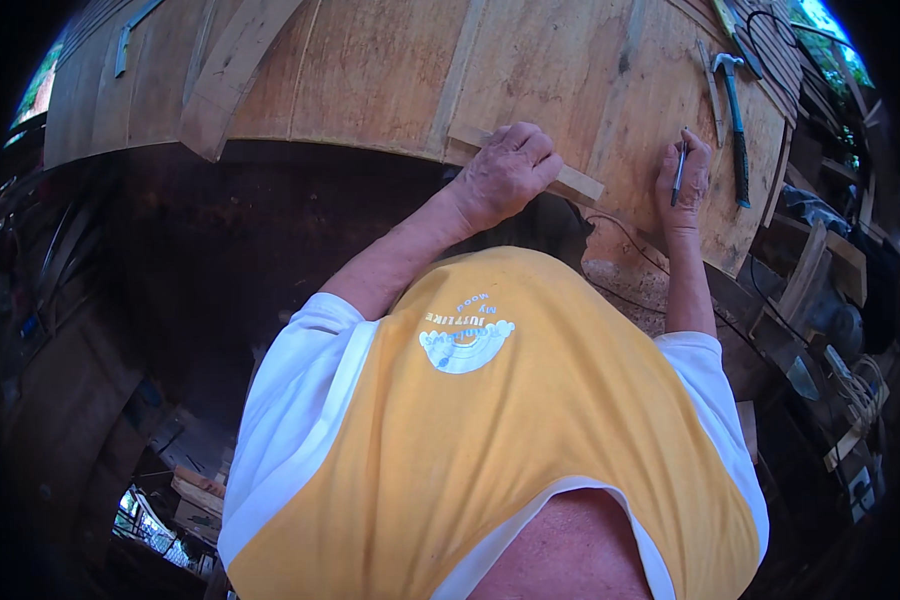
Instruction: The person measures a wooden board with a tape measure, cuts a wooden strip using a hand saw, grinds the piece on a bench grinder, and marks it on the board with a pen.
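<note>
My left hand (pixel 510 172) is closed over a short, pale wood strip (pixel 580 186) at the near edge of the wooden worktop (pixel 370 80). The strip's two ends show on either side of my fist. To the right, my right hand (pixel 686 185) rests at the worktop with fingers curled around a pen (pixel 679 172). The pen stands nearly upright between my fingers. Just right of that hand lies a claw hammer (pixel 738 135) with a dark blue-green handle, its metal head away from me. Beside the hammer is a thin wood stick (pixel 711 95).
A wide board (pixel 232 75) lies on the worktop at the left, its end over the near edge. Farther left is a metal square-like tool (pixel 125 48). Cables (pixel 630 240) hang below the bench. Wood offcuts (pixel 805 270) and coiled cord (pixel 860 385) clutter the right side.
</note>
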`<state>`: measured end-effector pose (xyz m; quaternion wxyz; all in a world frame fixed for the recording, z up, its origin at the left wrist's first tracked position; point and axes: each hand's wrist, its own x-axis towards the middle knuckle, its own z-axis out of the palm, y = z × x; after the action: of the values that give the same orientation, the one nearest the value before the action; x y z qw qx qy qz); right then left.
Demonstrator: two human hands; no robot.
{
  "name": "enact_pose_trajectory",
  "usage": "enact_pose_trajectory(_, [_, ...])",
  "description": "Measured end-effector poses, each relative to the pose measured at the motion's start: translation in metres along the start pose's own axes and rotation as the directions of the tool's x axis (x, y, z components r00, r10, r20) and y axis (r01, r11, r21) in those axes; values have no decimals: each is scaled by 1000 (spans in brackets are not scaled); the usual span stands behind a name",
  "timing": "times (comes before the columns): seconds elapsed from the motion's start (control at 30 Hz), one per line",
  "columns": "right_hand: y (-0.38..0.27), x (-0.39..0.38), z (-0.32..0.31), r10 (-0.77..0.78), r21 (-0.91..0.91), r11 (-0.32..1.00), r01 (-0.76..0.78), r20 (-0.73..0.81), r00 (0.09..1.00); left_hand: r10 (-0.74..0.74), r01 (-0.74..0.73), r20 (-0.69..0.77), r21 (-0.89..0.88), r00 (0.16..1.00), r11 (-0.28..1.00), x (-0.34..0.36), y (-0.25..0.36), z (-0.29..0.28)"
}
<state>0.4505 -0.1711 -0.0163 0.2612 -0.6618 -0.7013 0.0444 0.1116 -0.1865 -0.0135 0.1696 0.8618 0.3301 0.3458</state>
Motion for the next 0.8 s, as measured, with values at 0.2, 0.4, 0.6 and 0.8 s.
enact_pose_trajectory(0.2, [1, 1, 0, 7, -25, 1000, -7, 13, 1000, -35, 36, -47, 30, 998, 999, -1, 3, 3])
enact_pose_trajectory(0.4, [0, 2, -1, 4, -18, 1000, -4, 7, 1000, -49, 52, -79, 45, 996, 998, 0, 3, 5])
enact_pose_trajectory(0.6, [0, 1, -1, 37, -40, 999, -36, 12, 999, -50, 52, -78, 25, 996, 998, -1, 5, 6])
enact_pose_trajectory(0.8, [1, 2, -1, 50, -38, 998, -50, 11, 999, -61, 63, -83, 29, 995, 998, 0, 3, 6])
